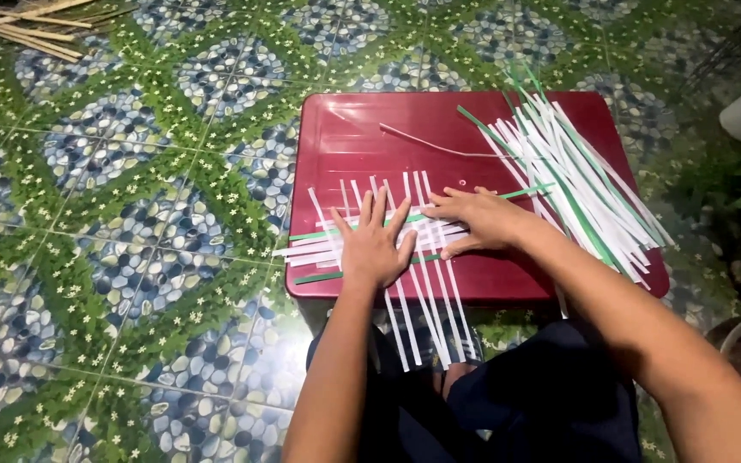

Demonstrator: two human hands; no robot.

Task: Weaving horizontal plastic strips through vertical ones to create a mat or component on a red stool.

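**Two hands flat on woven strips**

Two open hands, left hand (pixel 373 246) and right hand (pixel 476 218), press flat, gripping nothing, on the interlaced white and green paper strips (pixel 422 287) at the red plastic table's (pixel 388 120) near edge. Loose white and green strips (pixel 575 176) lie at its right.

Woven strips (pixel 388 236) on counter (pixel 362 129) front, loose strips (pixel 576 176) at right, single strip (pixel 426 146) behind, sticks (pixel 32 26) on floor (pixel 130 214) far left

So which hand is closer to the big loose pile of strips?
The right hand. It lies just left of the loose pile of strips, nearly touching it. The left hand lies farther left, flat on the woven strips.
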